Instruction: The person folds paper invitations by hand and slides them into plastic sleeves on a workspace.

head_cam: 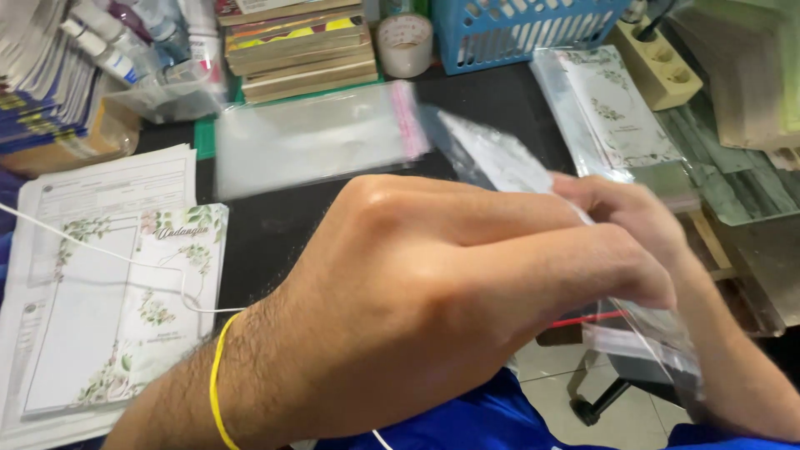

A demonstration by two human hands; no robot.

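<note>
The black desk (275, 225) is serving as the reference surface; all positions are given from it. Above its near edge the left hand (417, 300) is filling the middle of the view, knuckles up, a yellow band (218, 379) circling the wrist. Its fingers are curled together and are pinching the clear plastic sleeve (500, 162) from above. The right hand (617, 212) is sitting just beyond the left, over the desk's right near corner, its fingers closed on the same sleeve; how far the fingertips are wrapping underneath cannot be told.

The sleeve is blurred. Its long axis is running diagonally, from high over the middle of the desk down toward the near right edge, where its lower end (658, 342) is hanging past the desk. Most of its length is lying away from the left hand, up and to the back; the right hand is the nearer to its middle.

Lying flat on the desk: a stack of floral printed cards (125, 308) at the left side, a second empty clear sleeve with a pink strip (317, 137) at the back centre, a bagged floral card (617, 117) at the back right. A blue basket (533, 29) and a tape roll (404, 42) are standing along the far edge.
</note>
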